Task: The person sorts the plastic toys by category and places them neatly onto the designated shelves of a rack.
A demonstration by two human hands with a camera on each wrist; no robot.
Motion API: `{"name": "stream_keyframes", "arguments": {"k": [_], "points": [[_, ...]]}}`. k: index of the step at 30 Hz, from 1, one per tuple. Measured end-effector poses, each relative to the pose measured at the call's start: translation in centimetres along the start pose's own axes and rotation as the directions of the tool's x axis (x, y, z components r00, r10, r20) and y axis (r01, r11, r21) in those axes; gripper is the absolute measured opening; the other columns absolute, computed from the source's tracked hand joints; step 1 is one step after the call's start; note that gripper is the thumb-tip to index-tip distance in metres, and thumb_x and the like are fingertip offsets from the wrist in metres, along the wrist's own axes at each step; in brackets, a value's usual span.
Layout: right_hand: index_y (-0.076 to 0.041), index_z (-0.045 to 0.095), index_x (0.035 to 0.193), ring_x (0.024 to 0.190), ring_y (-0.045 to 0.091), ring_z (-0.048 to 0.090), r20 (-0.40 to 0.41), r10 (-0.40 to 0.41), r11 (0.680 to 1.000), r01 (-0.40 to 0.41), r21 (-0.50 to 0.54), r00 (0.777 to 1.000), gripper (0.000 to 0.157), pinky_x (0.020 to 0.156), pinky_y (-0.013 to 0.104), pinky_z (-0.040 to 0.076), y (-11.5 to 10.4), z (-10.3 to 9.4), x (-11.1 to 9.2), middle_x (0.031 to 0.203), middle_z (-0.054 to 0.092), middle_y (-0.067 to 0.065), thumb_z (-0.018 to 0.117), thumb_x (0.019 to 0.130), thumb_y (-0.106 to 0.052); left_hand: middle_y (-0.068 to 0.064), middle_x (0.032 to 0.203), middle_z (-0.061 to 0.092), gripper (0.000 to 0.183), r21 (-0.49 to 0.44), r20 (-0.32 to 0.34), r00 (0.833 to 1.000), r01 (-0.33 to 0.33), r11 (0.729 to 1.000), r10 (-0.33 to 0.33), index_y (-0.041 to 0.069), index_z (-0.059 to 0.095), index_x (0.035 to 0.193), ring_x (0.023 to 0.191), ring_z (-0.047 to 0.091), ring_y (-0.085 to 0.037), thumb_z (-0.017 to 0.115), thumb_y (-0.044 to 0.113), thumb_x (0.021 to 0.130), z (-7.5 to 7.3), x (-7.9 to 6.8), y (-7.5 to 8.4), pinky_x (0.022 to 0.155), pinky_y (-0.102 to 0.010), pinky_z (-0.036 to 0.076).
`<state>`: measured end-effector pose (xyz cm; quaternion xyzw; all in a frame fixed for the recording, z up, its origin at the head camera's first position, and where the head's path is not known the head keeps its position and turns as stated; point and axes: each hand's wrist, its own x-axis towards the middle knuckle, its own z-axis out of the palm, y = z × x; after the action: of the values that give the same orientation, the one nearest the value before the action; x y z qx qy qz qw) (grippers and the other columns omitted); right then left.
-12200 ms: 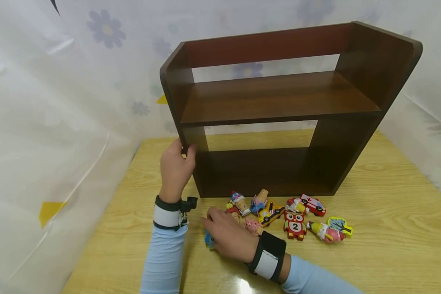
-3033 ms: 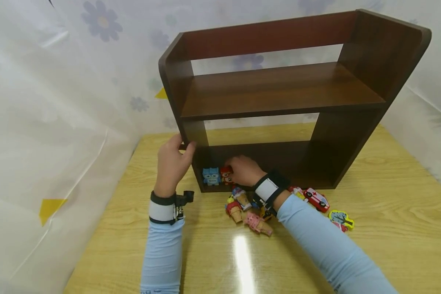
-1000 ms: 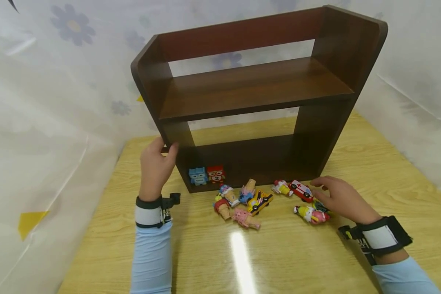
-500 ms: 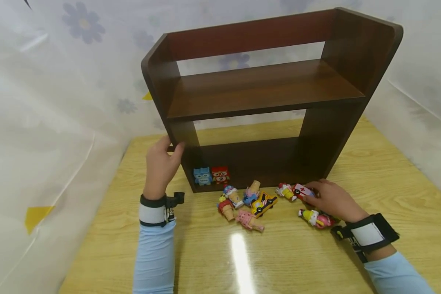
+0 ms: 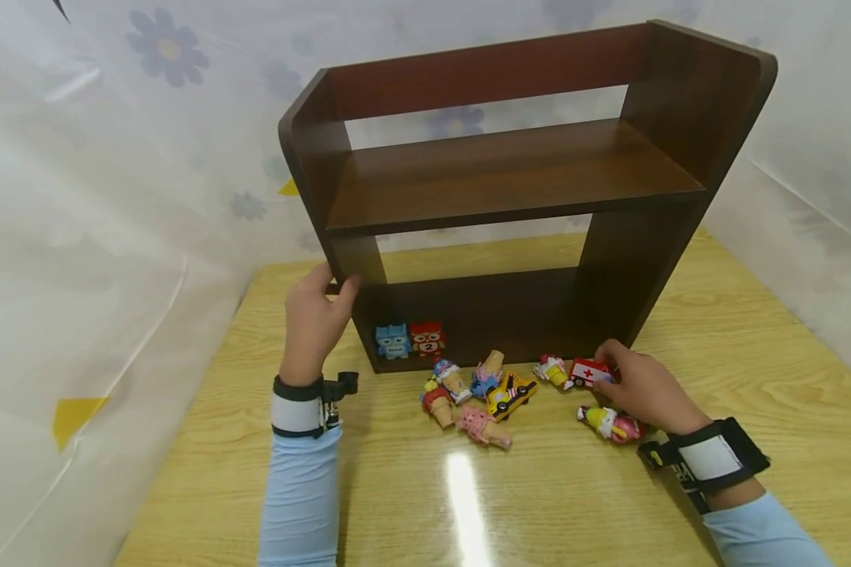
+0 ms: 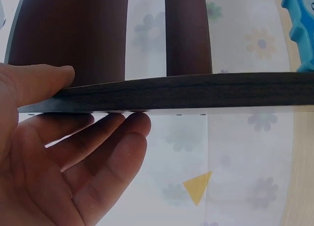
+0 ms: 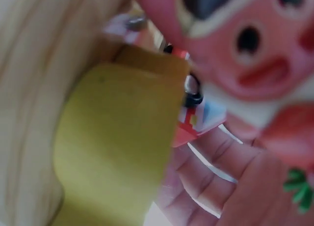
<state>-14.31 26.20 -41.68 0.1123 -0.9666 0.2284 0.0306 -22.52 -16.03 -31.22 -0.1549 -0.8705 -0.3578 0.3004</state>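
My left hand [image 5: 315, 323] grips the left side panel of the dark wooden shelf [image 5: 518, 175], thumb on the inner side and fingers outside, as the left wrist view shows. At the shelf's lower right front, my right hand [image 5: 648, 387] pinches a red and white toy ambulance [image 5: 589, 372], its side with the cross facing me. Just below that hand lies a pink and yellow figure [image 5: 612, 425]. The right wrist view has a yellow toy edge [image 7: 117, 137] and a pink figure's face [image 7: 255, 44] up close, partly hiding the ambulance. A blue owl [image 5: 393, 342] and red owl [image 5: 427, 339] stand on the bottom shelf.
In front of the shelf several ice-cream-cone figures lie on the wooden table [image 5: 369, 488], among them a pink one [image 5: 482, 426]. A yellow toy truck [image 5: 512, 394] lies beside them. Another small figure [image 5: 553, 371] lies left of the ambulance.
Both owls went from the table onto the bottom shelf. My right hand then moved right to the toys there and took hold of the ambulance, turning it more level. My left hand stayed on the panel.
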Motion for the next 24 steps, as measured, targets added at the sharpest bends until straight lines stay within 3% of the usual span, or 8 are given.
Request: {"name": "stream_keyframes", "arguments": {"k": [6,9,15,24], "points": [[0.001,0.05,0.117,0.068,0.021,0.058,-0.033,-0.018,1.0,0.019,0.009,0.999,0.041,0.057,0.035,0.046,-0.1,-0.5,-0.1,0.088,0.065,0.016,0.069,0.083,-0.011,-0.013,0.095,0.072,0.019,-0.005,0.008,1.0,0.008,1.0,-0.008,0.008,0.068,0.098,0.082,0.067,-0.029,0.061,0.025,0.091,0.1,-0.1,0.0,0.07,-0.044,0.058],[0.003,0.051,0.123,0.069,0.022,0.058,-0.059,-0.021,1.0,0.021,0.006,0.998,0.045,0.056,0.034,0.045,-0.4,-1.0,0.1,0.092,0.066,0.018,0.068,0.083,-0.01,-0.014,0.096,0.072,0.02,0.0,0.012,1.0,0.017,1.0,-0.017,0.008,0.068,0.098,0.082,0.068,-0.029,0.061,0.025,0.091,0.0,-0.1,0.0,0.069,-0.044,0.057],[0.0,0.063,0.111,0.068,0.02,0.051,-0.133,-0.092,0.996,0.088,-0.036,0.987,0.032,0.058,0.034,0.043,-2.4,-2.0,1.1,0.096,0.067,0.016,0.07,0.083,-0.011,-0.013,0.096,0.072,0.02,-0.003,0.01,0.999,0.036,0.999,-0.036,0.008,0.068,0.097,0.082,0.067,-0.029,0.061,0.025,0.091,-0.2,-0.1,-0.1,0.069,-0.044,0.057],[-0.001,0.066,0.109,0.073,0.024,0.057,-0.206,-0.181,0.983,0.171,-0.068,0.962,0.032,0.062,0.041,0.051,-5.3,-4.3,2.7,0.098,0.069,0.019,0.073,0.08,-0.01,-0.013,0.098,0.072,0.02,-0.018,0.017,1.0,0.015,1.0,-0.015,0.007,0.068,0.102,0.084,0.067,-0.028,0.061,0.022,0.091,0.1,0.1,-0.1,0.07,-0.044,0.057]]}}
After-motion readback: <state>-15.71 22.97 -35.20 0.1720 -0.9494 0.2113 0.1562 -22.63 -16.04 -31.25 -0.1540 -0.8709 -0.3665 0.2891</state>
